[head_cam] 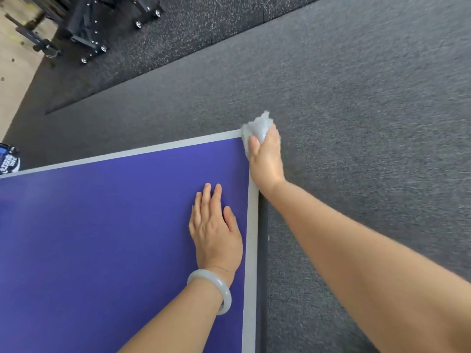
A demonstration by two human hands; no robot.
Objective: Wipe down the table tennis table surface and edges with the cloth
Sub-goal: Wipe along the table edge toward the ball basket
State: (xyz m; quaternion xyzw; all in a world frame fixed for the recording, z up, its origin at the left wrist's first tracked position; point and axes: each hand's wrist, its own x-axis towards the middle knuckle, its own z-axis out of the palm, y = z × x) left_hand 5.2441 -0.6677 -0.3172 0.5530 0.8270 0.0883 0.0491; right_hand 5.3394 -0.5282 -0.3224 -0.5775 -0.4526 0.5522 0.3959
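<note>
Cloth (257, 126) at far right corner of desk (102, 238), wadded in R hand (266, 159). Clamped: thumb on top, other fingers curled round wad + over desk edge, mostly hidden. Pressed on grey border (251, 250) right at corner, tuft poking past it over carpet (356, 123). L hand (216, 230) flat on purple top just inside right border, near R hand, not touching it; fingers (207, 197) straight + close together, thumb out, holding nothing. Pale bangle (214, 289) on L wrist.

Progress, as a judgement: edge work, at corner end of right side. Looks mid-task, prob. about to turn onto far border (153, 150). Can't tell how much already wiped: no wet streaks, no dust line, visible top even + matt throughout. Left to do, at least: far border, any sides out of frame, maybe dark side rim (262, 250) under right border. Only one corner section of desk in view, so no firm call on the rest.

Cloth look: small, pale grey-white, crumpled, thin + soft-looking, a bit blurred. Dry or damp: can't tell. Seems to fold easily round the rim.

Around: grey carpet beyond desk, speckled black mat (178, 34) further off, dark wheeled frames (86, 34) top left, dark printed item (9, 159) at left edge, unclear what.
</note>
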